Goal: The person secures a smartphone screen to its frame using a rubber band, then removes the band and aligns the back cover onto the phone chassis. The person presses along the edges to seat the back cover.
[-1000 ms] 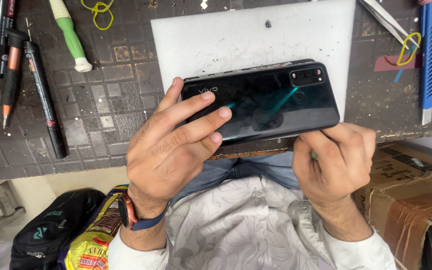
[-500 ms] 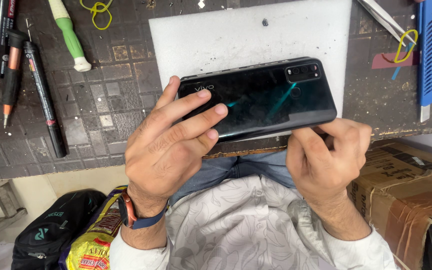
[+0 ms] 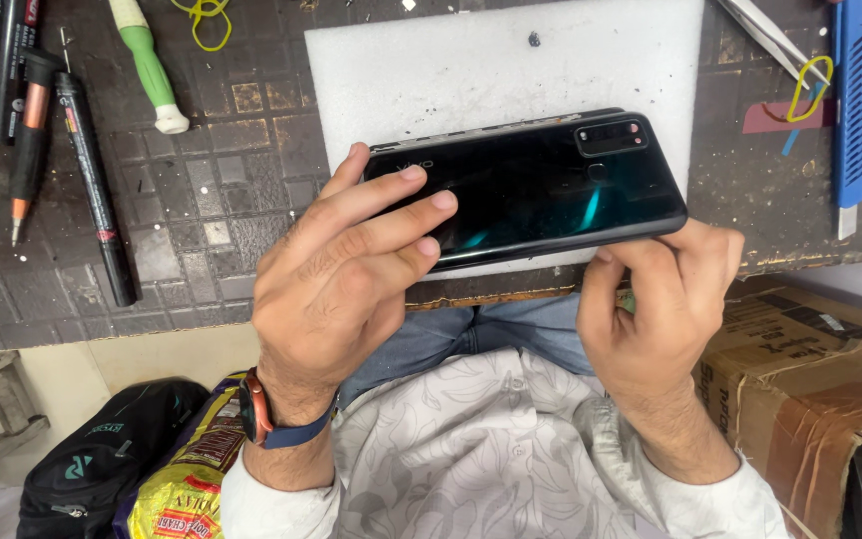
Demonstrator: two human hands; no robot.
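Over the white foam mat, both hands' fingers clamp a glossy black smartphone; prying could crack its back.

Dark gridded workbench — white pad, pens, green-handled tool, blue cutter.
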